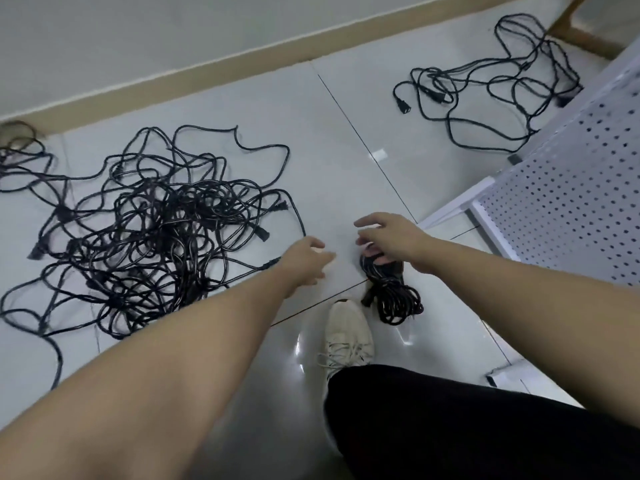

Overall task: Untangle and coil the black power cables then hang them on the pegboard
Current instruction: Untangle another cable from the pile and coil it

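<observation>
A large tangle of black power cables (149, 233) sprawls over the white floor tiles on the left. A smaller loose group of cables (498, 88) lies at the far right, beside the white pegboard (571, 202). My right hand (388, 244) holds the top of a coiled black cable bundle (394, 296) with its lower fingers curled round it, while index finger and thumb stick out. The bundle hangs down to the floor. My left hand (308, 261) hovers just left of it with relaxed fingers, holding nothing, close to a plug end (272, 263) of the tangle.
My white shoe (349, 330) and black trouser leg (485, 427) are directly below the bundle. A beige skirting strip (207, 67) runs along the wall at the back. A wooden leg (581, 39) stands at the top right.
</observation>
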Action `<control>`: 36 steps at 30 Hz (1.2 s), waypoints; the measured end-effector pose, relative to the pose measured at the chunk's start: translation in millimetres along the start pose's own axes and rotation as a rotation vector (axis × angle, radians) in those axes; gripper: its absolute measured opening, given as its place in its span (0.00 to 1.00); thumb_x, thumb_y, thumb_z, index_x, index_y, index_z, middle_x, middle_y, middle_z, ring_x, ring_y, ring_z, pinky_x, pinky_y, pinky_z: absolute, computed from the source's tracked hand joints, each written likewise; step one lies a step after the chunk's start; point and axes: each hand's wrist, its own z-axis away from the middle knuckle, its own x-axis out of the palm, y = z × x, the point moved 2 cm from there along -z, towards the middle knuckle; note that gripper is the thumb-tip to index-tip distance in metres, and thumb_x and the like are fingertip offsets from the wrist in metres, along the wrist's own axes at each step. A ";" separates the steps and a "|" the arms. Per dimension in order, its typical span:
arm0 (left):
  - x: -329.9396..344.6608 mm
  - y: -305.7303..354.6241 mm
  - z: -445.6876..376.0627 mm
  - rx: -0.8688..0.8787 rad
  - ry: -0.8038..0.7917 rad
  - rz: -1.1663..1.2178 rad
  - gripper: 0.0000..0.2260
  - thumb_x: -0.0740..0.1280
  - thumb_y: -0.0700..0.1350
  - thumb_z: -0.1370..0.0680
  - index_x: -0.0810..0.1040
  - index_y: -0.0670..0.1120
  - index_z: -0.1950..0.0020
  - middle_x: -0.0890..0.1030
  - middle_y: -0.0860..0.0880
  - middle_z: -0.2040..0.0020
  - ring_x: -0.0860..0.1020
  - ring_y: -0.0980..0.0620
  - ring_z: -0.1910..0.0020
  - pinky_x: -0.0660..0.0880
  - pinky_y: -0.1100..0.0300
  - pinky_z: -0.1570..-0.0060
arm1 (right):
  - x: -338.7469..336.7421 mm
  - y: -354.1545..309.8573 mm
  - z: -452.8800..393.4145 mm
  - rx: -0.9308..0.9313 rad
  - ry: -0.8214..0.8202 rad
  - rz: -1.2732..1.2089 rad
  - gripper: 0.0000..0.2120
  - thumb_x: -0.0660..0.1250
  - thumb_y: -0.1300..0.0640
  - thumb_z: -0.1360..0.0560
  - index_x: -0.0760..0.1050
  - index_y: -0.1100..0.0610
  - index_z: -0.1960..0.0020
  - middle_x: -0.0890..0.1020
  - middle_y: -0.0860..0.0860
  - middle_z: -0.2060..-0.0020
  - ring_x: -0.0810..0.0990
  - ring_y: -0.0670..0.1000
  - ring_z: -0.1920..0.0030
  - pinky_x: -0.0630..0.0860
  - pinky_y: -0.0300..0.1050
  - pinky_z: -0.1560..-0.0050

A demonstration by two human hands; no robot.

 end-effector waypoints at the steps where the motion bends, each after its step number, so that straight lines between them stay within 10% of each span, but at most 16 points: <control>1: -13.3 -6.5 5.8 0.012 0.022 -0.018 0.15 0.69 0.49 0.19 0.73 0.48 0.34 0.79 0.46 0.44 0.81 0.50 0.58 0.82 0.52 0.49 | 6.6 -12.2 4.0 -0.032 -0.039 0.057 0.11 0.64 0.55 0.18 0.77 0.50 0.37 0.84 0.52 0.48 0.83 0.51 0.56 0.83 0.51 0.48; 6: -74.9 -55.1 27.2 0.008 0.094 -0.007 0.13 0.69 0.47 0.19 0.74 0.48 0.37 0.79 0.47 0.46 0.81 0.49 0.58 0.79 0.57 0.61 | 51.3 -69.1 13.2 -0.159 -0.236 0.431 0.12 0.65 0.56 0.19 0.76 0.51 0.36 0.83 0.51 0.46 0.84 0.53 0.53 0.82 0.50 0.50; 17: -156.4 -144.9 -8.0 -0.044 0.362 -0.273 0.08 0.67 0.41 0.23 0.70 0.51 0.56 0.75 0.46 0.49 0.75 0.44 0.54 0.72 0.54 0.54 | 177.2 -77.8 -72.0 -0.265 -0.419 1.022 0.20 0.63 0.58 0.19 0.72 0.51 0.28 0.79 0.50 0.34 0.76 0.53 0.35 0.71 0.41 0.42; 30: -180.1 -205.3 -35.6 -0.014 0.421 -0.371 0.22 0.69 0.48 0.22 0.66 0.53 0.31 0.79 0.57 0.38 0.80 0.49 0.43 0.73 0.54 0.50 | 265.9 -18.6 -146.3 -0.395 -0.326 1.236 0.18 0.62 0.55 0.19 0.72 0.46 0.31 0.77 0.52 0.36 0.74 0.57 0.36 0.71 0.51 0.42; 36: -180.9 -186.1 -18.9 0.038 0.426 -0.215 0.21 0.70 0.44 0.24 0.64 0.54 0.36 0.72 0.59 0.52 0.77 0.50 0.55 0.71 0.55 0.54 | 239.2 -34.8 -107.9 -0.463 -0.517 1.073 0.16 0.53 0.50 0.14 0.71 0.47 0.28 0.79 0.52 0.38 0.76 0.56 0.37 0.72 0.49 0.39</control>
